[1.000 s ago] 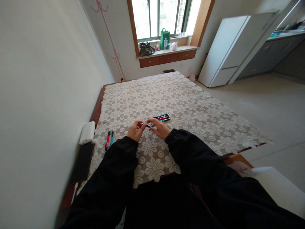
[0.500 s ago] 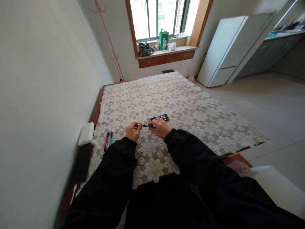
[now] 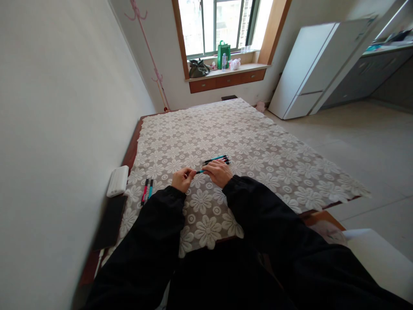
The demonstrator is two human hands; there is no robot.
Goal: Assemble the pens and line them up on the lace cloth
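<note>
Head view: pen [image 3: 200, 172] between hands [image 3: 218, 173], long axis left-right.

Your left hand [image 3: 182, 179] and right hand [image 3: 219, 173] grip a teal-and-black pen [image 3: 199, 172] between them above the near edge of a table [image 3: 131, 148] covered by a flowered cloth [image 3: 200, 200]. A cluster of pens [image 3: 216, 159] lies just past your right hand, partly hidden. Toward the left edge, a red pen [image 3: 145, 191] lies beside a teal pen [image 3: 150, 188], near a white device [image 3: 118, 181]. Beyond the far edge, a green bag [image 3: 223, 54] stands by a window.
</note>
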